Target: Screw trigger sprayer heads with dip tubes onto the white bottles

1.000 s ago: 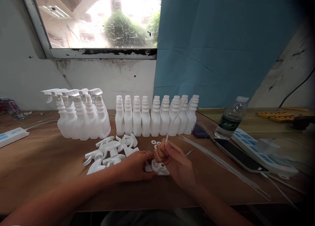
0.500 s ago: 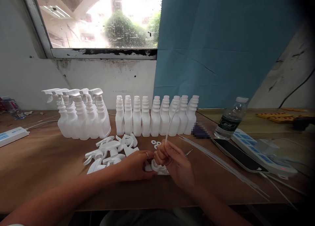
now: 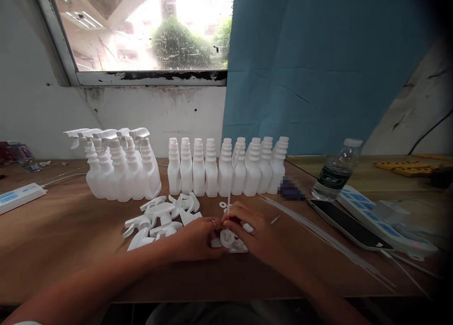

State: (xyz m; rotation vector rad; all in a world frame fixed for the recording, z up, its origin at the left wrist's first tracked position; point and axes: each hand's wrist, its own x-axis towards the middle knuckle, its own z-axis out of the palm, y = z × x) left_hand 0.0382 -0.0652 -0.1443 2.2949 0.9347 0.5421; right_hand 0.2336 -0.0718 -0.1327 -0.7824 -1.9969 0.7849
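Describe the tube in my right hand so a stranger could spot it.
On the brown table, find the row of nine white bottles. In front of it, the right hand holds a thin pale tube. Unlike the loose tubes lying to its right, this one points up.

Brown bench: row of open white bottles, sprayer-topped bottles to left, loose spray heads, thin tubes, phone.
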